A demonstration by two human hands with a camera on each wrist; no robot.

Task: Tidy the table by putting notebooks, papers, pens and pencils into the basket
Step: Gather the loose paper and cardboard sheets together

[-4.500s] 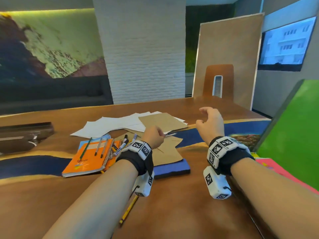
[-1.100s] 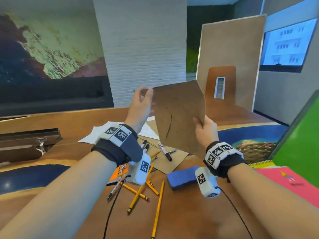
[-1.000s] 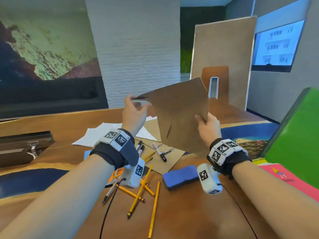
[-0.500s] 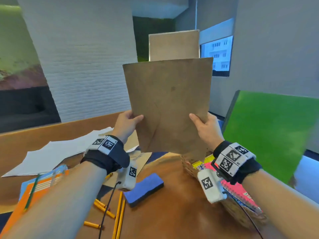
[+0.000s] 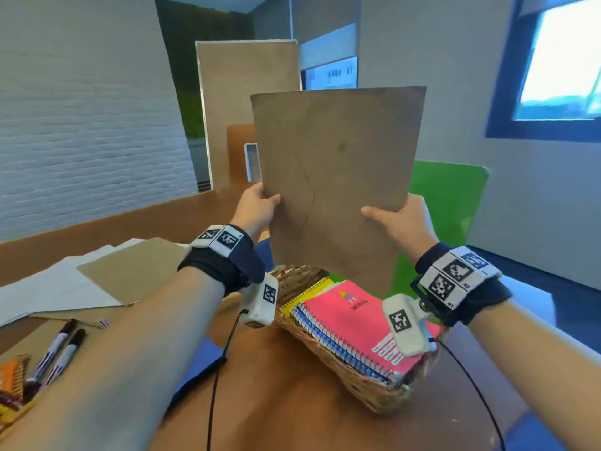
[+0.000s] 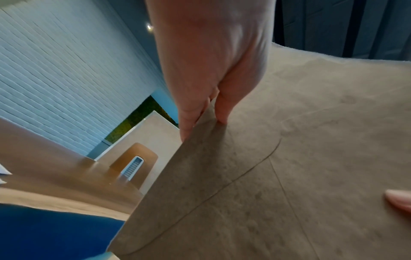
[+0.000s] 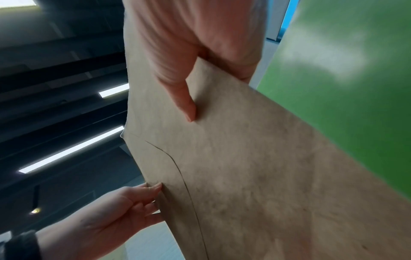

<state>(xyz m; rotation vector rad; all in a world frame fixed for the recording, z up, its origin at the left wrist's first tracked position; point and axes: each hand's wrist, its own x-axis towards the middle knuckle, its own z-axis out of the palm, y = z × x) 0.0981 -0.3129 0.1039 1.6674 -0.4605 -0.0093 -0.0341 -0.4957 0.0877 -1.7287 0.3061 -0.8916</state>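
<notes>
I hold a large brown envelope (image 5: 338, 177) upright in the air, just above the far end of the wicker basket (image 5: 357, 382). My left hand (image 5: 257, 206) pinches its left edge, thumb in front and fingers behind. My right hand (image 5: 400, 222) pinches its right edge the same way. Both wrist views show the envelope (image 6: 289, 158) (image 7: 244, 176) with a thumb pressed on its flap side. A pink spiral notebook (image 5: 357, 323) lies in the basket on top of other notebooks. The envelope's bottom edge is hidden behind the notebooks.
On the table (image 5: 286, 402) to the left lie white papers (image 5: 48, 288), another brown envelope (image 5: 136, 268), two markers (image 5: 58, 349) and the corner of an orange notebook (image 5: 11, 375). A green board (image 5: 445, 203) stands behind the basket.
Both hands lifted the envelope off the table, turned it upright and carried it right. It now hangs lower, over the basket, which has come fully into view.
</notes>
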